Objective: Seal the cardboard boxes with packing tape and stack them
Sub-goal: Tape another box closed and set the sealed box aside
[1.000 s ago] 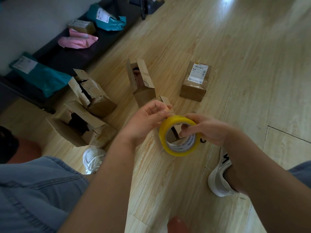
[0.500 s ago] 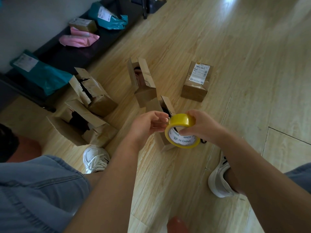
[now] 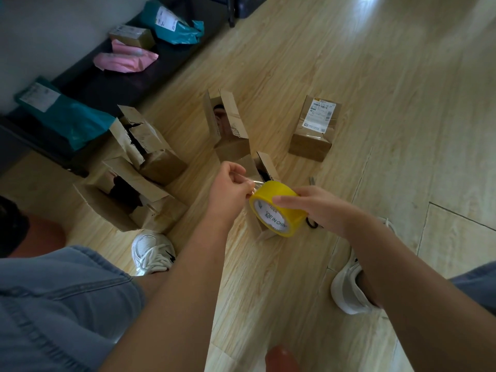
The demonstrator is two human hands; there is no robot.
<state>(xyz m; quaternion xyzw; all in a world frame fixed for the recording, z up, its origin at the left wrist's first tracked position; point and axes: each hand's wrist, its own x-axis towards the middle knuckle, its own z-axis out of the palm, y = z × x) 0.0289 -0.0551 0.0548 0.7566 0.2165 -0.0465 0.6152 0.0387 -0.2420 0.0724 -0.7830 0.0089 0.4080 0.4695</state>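
While the yellow tape roll [image 3: 279, 193] hangs in the air over the floor [image 3: 375, 76], no tape is on any cardboard yet. The right hand [image 3: 319, 208] has its fingers wrapped round the roll's outer band, core facing me. The left hand [image 3: 230, 183] pinches the clear free end [image 3: 256, 183], just peeled off the roll's left side, so the strip runs left from the roll.

What matters here, I reckon: the small open box [image 3: 264, 165] sits right behind and under the roll, flaps up, and its opening looks to run away from me toward the far side of the floor. So the strip lies crosswise to that seam and probably needs turning before it goes down. Both hands are about equally near it.

The labelled box [image 3: 311, 138] further back looks sealed already. Scissors [image 3: 312, 181] peek out beside the right hand, mostly hidden.
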